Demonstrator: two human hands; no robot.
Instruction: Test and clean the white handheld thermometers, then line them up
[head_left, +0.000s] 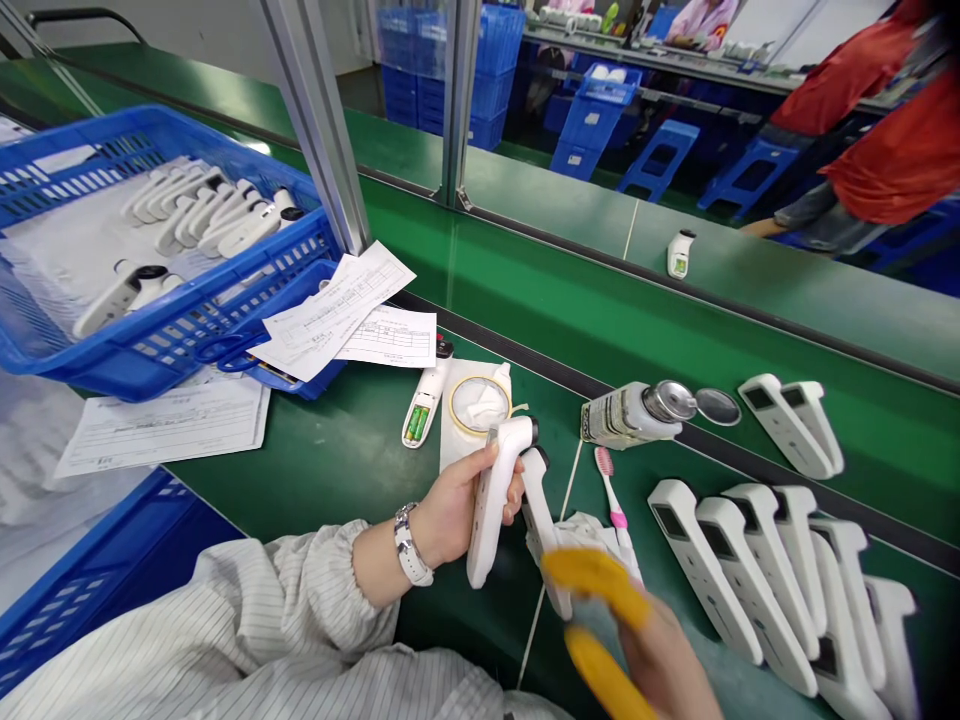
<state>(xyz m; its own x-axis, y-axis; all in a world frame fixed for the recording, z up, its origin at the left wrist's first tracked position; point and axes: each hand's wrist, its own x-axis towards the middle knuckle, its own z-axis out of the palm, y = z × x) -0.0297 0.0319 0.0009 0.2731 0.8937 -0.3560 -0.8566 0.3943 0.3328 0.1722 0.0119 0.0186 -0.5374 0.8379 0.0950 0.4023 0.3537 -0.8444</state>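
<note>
My left hand point(457, 505) is closed around a white handheld thermometer point(492, 510), which it holds upright above the green bench. A second white thermometer point(541, 525) stands tilted just right of it; I cannot tell whether my left fingers touch it. My right hand point(630, 630), smeared by motion, wears yellow finger covers. Its thumb and finger are spread, with nothing visible between them, close to the lower end of that second thermometer. A crumpled white cloth point(585, 535) lies behind the right fingers, with a pink and white toothbrush point(611, 485) beside it.
Several white thermometers point(739, 575) lie at the right, two more point(795, 425) behind them. A metal-topped bottle point(630, 415), round dish point(480, 404) and thermometer with exposed batteries point(426, 400) are ahead. Papers point(337, 310) and a blue basket point(225, 310) are left; metal posts point(319, 120) rise behind.
</note>
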